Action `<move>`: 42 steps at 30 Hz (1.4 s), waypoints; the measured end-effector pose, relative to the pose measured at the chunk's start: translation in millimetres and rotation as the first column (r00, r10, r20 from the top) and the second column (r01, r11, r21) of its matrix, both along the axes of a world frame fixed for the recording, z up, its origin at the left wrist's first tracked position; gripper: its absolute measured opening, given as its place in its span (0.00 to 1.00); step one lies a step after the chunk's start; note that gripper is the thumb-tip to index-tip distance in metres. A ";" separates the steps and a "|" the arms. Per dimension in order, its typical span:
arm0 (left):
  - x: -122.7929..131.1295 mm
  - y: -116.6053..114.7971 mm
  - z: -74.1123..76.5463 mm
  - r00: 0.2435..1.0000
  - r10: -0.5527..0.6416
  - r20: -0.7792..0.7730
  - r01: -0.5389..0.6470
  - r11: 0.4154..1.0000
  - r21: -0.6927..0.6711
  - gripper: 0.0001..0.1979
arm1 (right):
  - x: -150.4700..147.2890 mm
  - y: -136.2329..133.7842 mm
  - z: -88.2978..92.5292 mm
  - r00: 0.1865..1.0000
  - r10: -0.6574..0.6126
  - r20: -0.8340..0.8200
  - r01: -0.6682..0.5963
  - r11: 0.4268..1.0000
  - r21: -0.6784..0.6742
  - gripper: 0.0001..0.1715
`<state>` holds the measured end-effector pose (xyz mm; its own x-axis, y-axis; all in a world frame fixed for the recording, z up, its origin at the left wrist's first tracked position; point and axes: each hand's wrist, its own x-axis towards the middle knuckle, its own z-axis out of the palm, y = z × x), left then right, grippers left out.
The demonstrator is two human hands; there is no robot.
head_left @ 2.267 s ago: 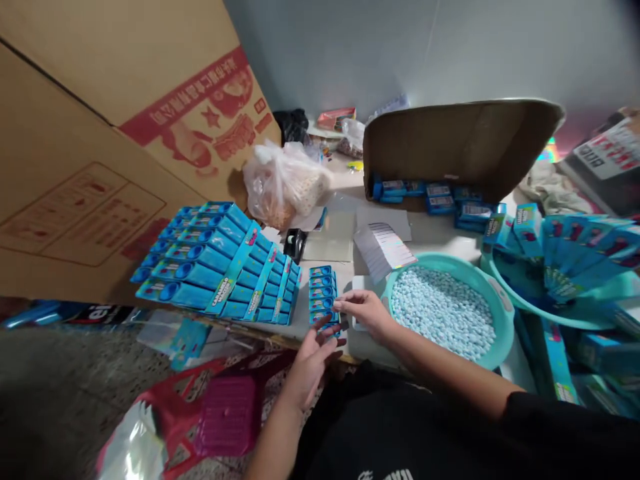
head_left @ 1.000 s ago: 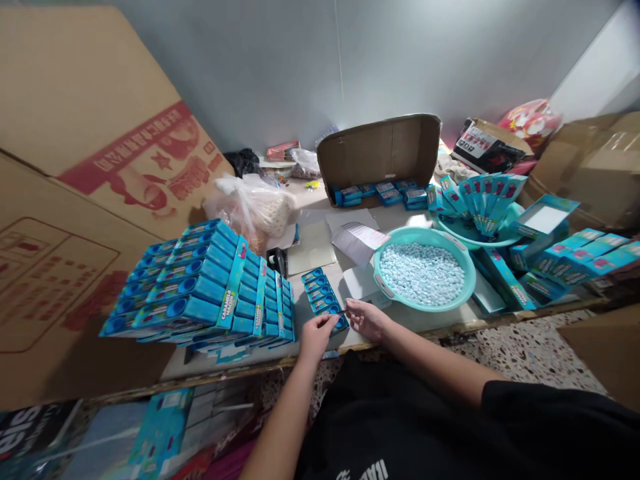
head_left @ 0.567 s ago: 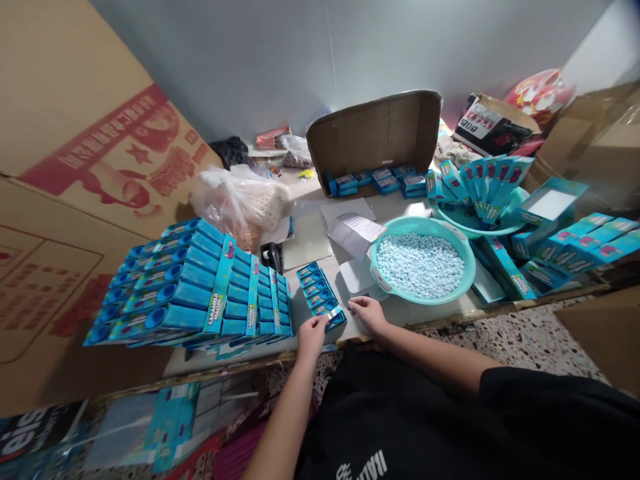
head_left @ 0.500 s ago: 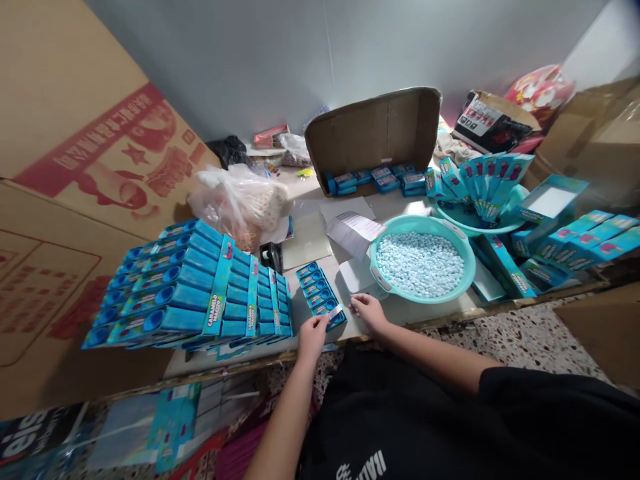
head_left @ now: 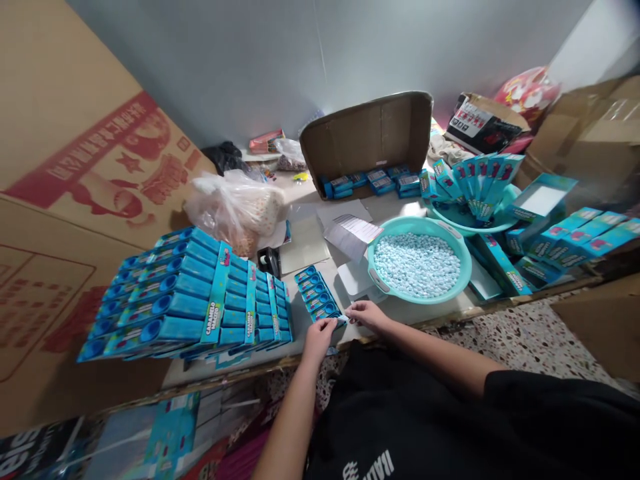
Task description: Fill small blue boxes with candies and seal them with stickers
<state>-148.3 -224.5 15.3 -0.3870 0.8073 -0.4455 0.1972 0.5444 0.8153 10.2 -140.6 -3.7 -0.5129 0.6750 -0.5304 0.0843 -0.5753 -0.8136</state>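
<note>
Left hand (head_left: 319,337): pinching strip (head_left: 342,320).
Right hand (head_left: 369,316): pinching its other end.
Boxes (head_left: 315,294): beyond grip; I'd keep strip taut.

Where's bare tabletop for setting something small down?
Narrow strips: between the stacked blue boxes and the short blue-box row, and on the table in front of the pellet basin. Crowded: right of that basin, with blue cartons.

A clear plastic bag (head_left: 250,200) sits beside a large carton (head_left: 75,60).

Plain grey wall (head_left: 240,60) behind a pale worktable (head_left: 299,312), speckled floor (head_left: 525,337) below.
</note>
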 end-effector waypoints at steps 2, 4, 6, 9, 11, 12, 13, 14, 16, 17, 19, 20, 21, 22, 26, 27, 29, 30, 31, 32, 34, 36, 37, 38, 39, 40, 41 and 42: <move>1.1 0.4 3.2 0.999 -0.035 -0.006 0.034 0.998 -0.044 0.14 | 1.3 -1.4 -0.1 1.000 0.006 -0.018 -0.006 0.999 0.052 0.22; 1.8 0.2 7.2 0.998 -0.056 -0.023 0.054 0.995 -0.080 0.15 | 1.8 -2.5 -0.1 1.000 -0.001 -0.029 0.004 0.995 0.101 0.22; 2.6 -0.5 11.7 0.996 -0.068 -0.053 0.063 0.993 -0.104 0.15 | 0.8 -3.2 -1.0 0.999 -0.034 -0.024 0.037 0.988 0.153 0.21; 4.2 -0.8 18.7 0.988 -0.087 -0.130 0.070 0.989 -0.131 0.15 | -3.8 -3.7 -4.2 0.995 -0.097 0.016 0.091 0.967 0.238 0.16; 4.7 -0.4 23.4 0.976 -0.098 -0.196 0.069 0.986 -0.153 0.14 | -8.5 -4.3 -6.5 0.991 -0.124 0.049 0.105 0.951 0.293 0.11; 4.8 -0.2 25.7 0.968 -0.103 -0.229 0.065 0.984 -0.167 0.15 | -11.0 -4.9 -7.3 0.989 -0.133 0.063 0.106 0.942 0.318 0.09; 4.8 -0.2 28.1 0.960 -0.107 -0.260 0.061 0.982 -0.181 0.15 | -13.5 -5.6 -7.8 0.987 -0.140 0.076 0.106 0.934 0.340 0.08; 4.8 -0.4 30.3 0.951 -0.112 -0.288 0.056 0.979 -0.194 0.15 | -15.6 -6.4 -7.9 0.985 -0.146 0.087 0.105 0.927 0.360 0.06; 5.3 -1.5 34.3 0.934 -0.122 -0.335 0.052 0.976 -0.212 0.15 | -18.8 -8.1 -7.0 0.982 -0.154 0.108 0.101 0.915 0.390 0.05; 5.8 -2.2 35.8 0.927 -0.127 -0.352 0.051 0.975 -0.218 0.15 | -19.7 -8.9 -6.1 0.980 -0.158 0.118 0.099 0.911 0.401 0.05; 7.3 -3.5 37.6 0.916 -0.134 -0.377 0.052 0.974 -0.221 0.15 | -20.0 -9.8 -4.0 0.978 -0.162 0.133 0.094 0.905 0.415 0.05; 8.0 -3.8 37.8 0.913 -0.135 -0.385 0.051 0.974 -0.221 0.15 | -19.7 -10.0 -2.9 0.977 -0.163 0.138 0.092 0.902 0.421 0.05; 8.6 -3.9 37.5 0.912 -0.135 -0.388 0.050 0.974 -0.221 0.15 | -19.3 -10.1 -2.0 0.976 -0.166 0.142 0.090 0.899 0.428 0.05; 9.0 -3.8 36.9 0.912 -0.132 -0.389 0.048 0.975 -0.219 0.15 | -18.9 -10.1 -1.3 0.975 -0.169 0.146 0.090 0.896 0.434 0.06; 8.7 -2.5 32.6 0.925 -0.114 -0.363 0.043 0.979 -0.197 0.14 | -18.4 -11.8 -1.0 0.967 -0.196 0.163 0.106 0.890 0.444 0.11; 8.3 -2.2 31.6 0.930 -0.109 -0.352 0.044 0.981 -0.188 0.14 | -18.7 -12.6 -1.4 0.964 -0.208 0.165 0.116 0.888 0.444 0.12; 7.7 -2.1 30.0 0.938 -0.100 -0.332 0.045 0.984 -0.172 0.13 | -19.4 -14.3 -2.1 0.959 -0.231 0.166 0.136 0.885 0.445 0.14; 7.5 -2.3 29.3 0.942 -0.095 -0.322 0.043 0.986 -0.164 0.13 | -19.9 -15.1 -2.3 0.957 -0.240 0.166 0.144 0.884 0.445 0.15; 7.3 -2.6 28.6 0.946 -0.087 -0.313 0.040 0.987 -0.155 0.13 | -20.5 -15.7 -2.3 0.955 -0.246 0.165 0.150 0.883 0.444 0.15; 7.2 -3.0 27.7 0.950 -0.078 -0.303 0.035 0.989 -0.145 0.13 | -21.2 -16.3 -2.2 0.954 -0.249 0.165 0.154 0.884 0.442 0.15; 7.0 -3.9 25.0 0.957 -0.048 -0.286 0.011 0.992 -0.128 0.12 | -22.7 -17.2 -1.7 0.953 -0.253 0.166 0.159 0.884 0.439 0.15; 6.7 -4.7 21.2 0.962 -0.008 -0.272 -0.026 0.992 -0.121 0.13 | -24.1 -17.8 -1.1 0.952 -0.256 0.167 0.162 0.885 0.437 0.14; 6.4 -5.1 18.9 0.964 0.010 -0.265 -0.044 0.992 -0.121 0.14 | -24.7 -18.0 -0.8 0.952 -0.256 0.167 0.162 0.886 0.435 0.14; 6.0 -5.4 16.6 0.966 0.025 -0.259 -0.058 0.991 -0.120 0.14 | -25.1 -18.2 -0.4 0.952 -0.256 0.167 0.163 0.887 0.432 0.14; 5.6 -5.7 14.3 0.967 0.036 -0.252 -0.067 0.991 -0.118 0.14 | -25.3 -18.4 0.1 0.952 -0.256 0.166 0.164 0.889 0.429 0.14; 5.0 -6.0 12.2 0.968 0.042 -0.247 -0.072 0.991 -0.113 0.14 | -25.4 -18.4 0.6 0.953 -0.255 0.165 0.165 0.890 0.425 0.14; 4.4 -6.4 10.3 0.969 0.047 -0.243 -0.074 0.992 -0.106 0.14 | -25.4 -18.4 1.2 0.953 -0.255 0.164 0.166 0.891 0.422 0.15; 3.8 -6.9 8.6 0.969 0.051 -0.242 -0.076 0.992 -0.097 0.14 | -25.2 -18.2 1.8 0.953 -0.256 0.163 0.168 0.893 0.418 0.15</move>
